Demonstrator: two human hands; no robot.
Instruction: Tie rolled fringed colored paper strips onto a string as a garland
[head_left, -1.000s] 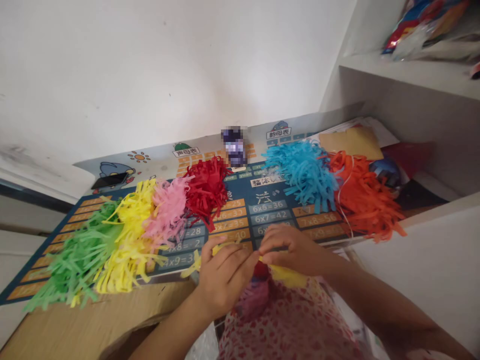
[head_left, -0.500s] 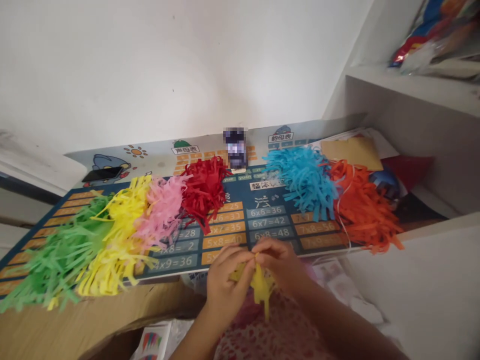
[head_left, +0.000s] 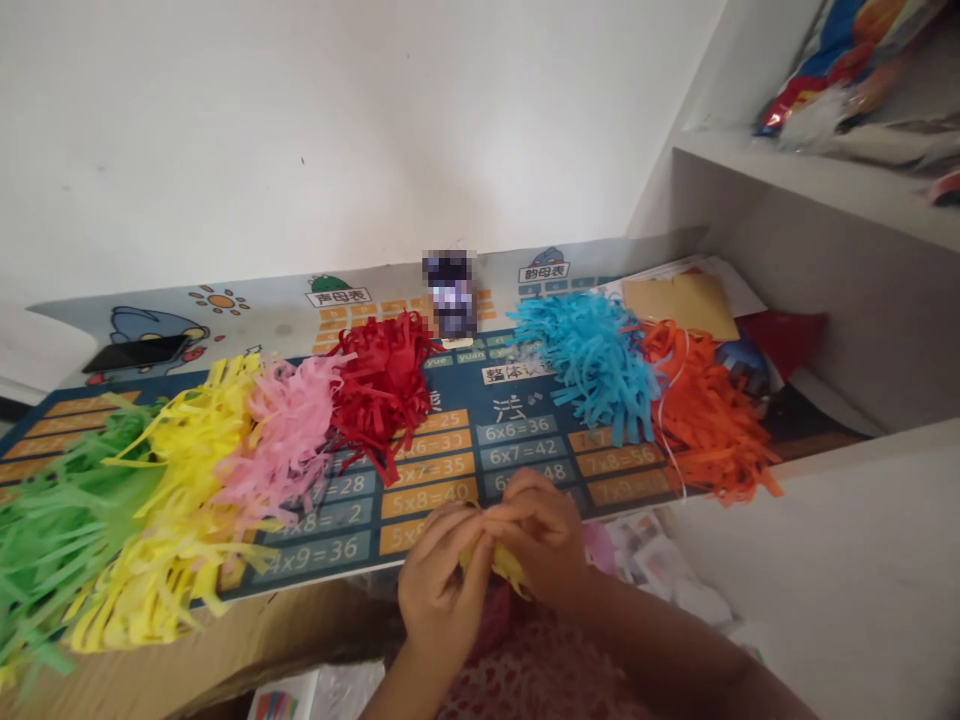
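Note:
My left hand (head_left: 439, 580) and my right hand (head_left: 538, 535) are pressed together at the table's front edge, both pinched on a small bundle of yellow paper strips (head_left: 501, 562). Only a bit of the yellow paper shows between the fingers. On the table behind lie fringed paper tassels in a row: green (head_left: 52, 520), yellow (head_left: 176, 490), pink (head_left: 281, 440), red (head_left: 379, 385), then blue (head_left: 592, 355) and orange (head_left: 705, 405) to the right.
A multiplication-chart mat (head_left: 480, 450) covers the table. A black phone (head_left: 135, 352) lies at the back left. A white shelf unit (head_left: 817, 250) stands on the right with papers (head_left: 679, 300) and packets in it. A white wall rises behind.
The view has shifted slightly left and down. My hands have closed tighter round the yellow strips, whose hanging ends are now gathered up between the fingers.

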